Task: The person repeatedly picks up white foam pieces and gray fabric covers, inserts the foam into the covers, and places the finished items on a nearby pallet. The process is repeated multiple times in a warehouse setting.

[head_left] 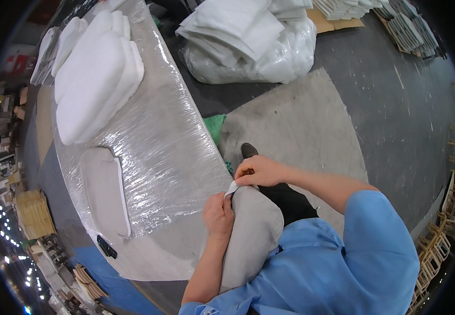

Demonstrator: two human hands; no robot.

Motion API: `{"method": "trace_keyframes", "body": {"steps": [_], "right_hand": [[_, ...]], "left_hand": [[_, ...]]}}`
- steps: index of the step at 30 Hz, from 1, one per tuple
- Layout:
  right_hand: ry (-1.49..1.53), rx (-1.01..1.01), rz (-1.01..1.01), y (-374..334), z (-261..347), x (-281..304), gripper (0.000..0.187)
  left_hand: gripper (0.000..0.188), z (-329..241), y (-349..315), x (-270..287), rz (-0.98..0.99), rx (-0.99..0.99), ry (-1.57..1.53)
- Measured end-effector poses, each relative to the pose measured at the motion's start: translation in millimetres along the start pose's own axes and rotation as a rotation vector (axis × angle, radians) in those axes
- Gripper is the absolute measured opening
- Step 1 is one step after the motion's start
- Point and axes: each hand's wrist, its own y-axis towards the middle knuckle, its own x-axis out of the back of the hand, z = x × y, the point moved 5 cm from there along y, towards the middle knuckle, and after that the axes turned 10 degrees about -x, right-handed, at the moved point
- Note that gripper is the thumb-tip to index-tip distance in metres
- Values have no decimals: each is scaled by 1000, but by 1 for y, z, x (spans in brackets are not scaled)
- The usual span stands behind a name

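A light grey cushion cover (252, 215), rounded and full-looking, lies against my body beside the table's near right edge. At its far end a white edge strip (232, 188) shows between my hands. The fingers of my left hand (218, 214) are closed on the cover's left side by this strip. My right hand (261, 171) pinches the strip's upper end between thumb and fingers. Whether a zip runs along the strip is too small to tell. On the table's left part lies another grey cover (101, 191), flat, with a white edge along its right side.
Plastic film covers the table (159, 152). White padding pieces (93, 79) are stacked on its far left, and a small black object (107, 247) lies near its front left edge. Beyond stands a plastic-wrapped bundle of white padding (248, 47). Wooden frames (437, 239) line the right.
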Motion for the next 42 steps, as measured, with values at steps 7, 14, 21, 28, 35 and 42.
{"method": "trace_keyframes", "body": {"steps": [7, 14, 21, 28, 35, 42], "right_hand": [[140, -143, 198, -16, 0, 3, 20], [211, -318, 309, -10, -20, 1, 21], [205, -324, 192, -3, -28, -3, 17], [182, -485, -7, 14, -44, -9, 19], [589, -721, 79, 33, -89, -34, 19], [692, -812, 95, 37, -108, -56, 20]], "left_hand": [[21, -14, -1, -7, 99, 69, 26], [36, -6, 7, -24, 258, 165, -40], [30, 0, 21, -31, 341, 140, 56], [23, -1, 30, -39, 210, 54, 160], [23, 12, 29, -42, 160, 125, 132], [22, 17, 25, -46, 133, 53, 128]]}}
